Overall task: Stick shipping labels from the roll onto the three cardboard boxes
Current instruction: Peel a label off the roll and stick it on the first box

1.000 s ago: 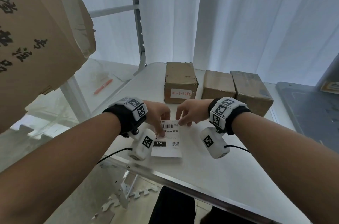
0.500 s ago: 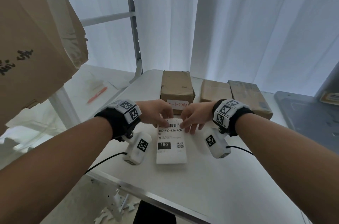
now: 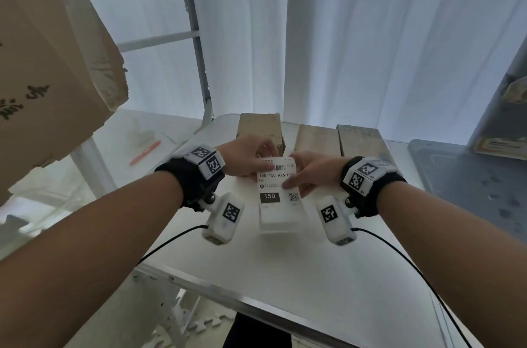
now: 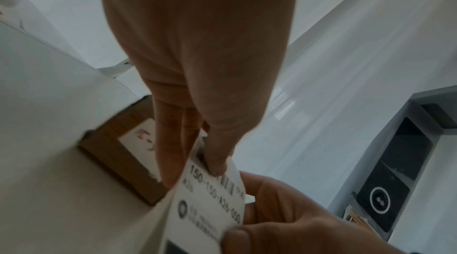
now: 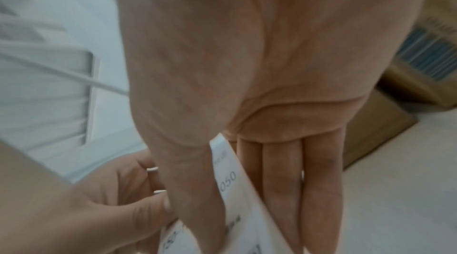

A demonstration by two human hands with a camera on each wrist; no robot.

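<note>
A white shipping label sheet [image 3: 278, 199] printed with a barcode, "150-150-A26-050" and a QR code is lifted off the white table [image 3: 285, 276]. My left hand [image 3: 251, 154] pinches its top left corner, thumb on the print in the left wrist view [image 4: 217, 160]. My right hand [image 3: 308, 174] pinches its right edge, thumb on the front and fingers [image 5: 284, 190] behind. Three cardboard boxes stand in a row behind my hands: the left box [image 3: 261, 125] bears a small handwritten sticker [image 4: 141, 137], then the middle box [image 3: 316, 138] and the right box [image 3: 362, 139]. No roll shows.
A large cardboard box [image 3: 42, 62] hangs close at the upper left on a metal shelf frame [image 3: 196, 34]. An orange pen [image 3: 145, 152] lies on the lower shelf at left. A grey device [image 3: 470, 176] sits at the right. White curtains hang behind the table.
The label sheet lay on the table under my fingers; both hands have since lifted its top end and carried it towards the left box. The camera has tilted upward.
</note>
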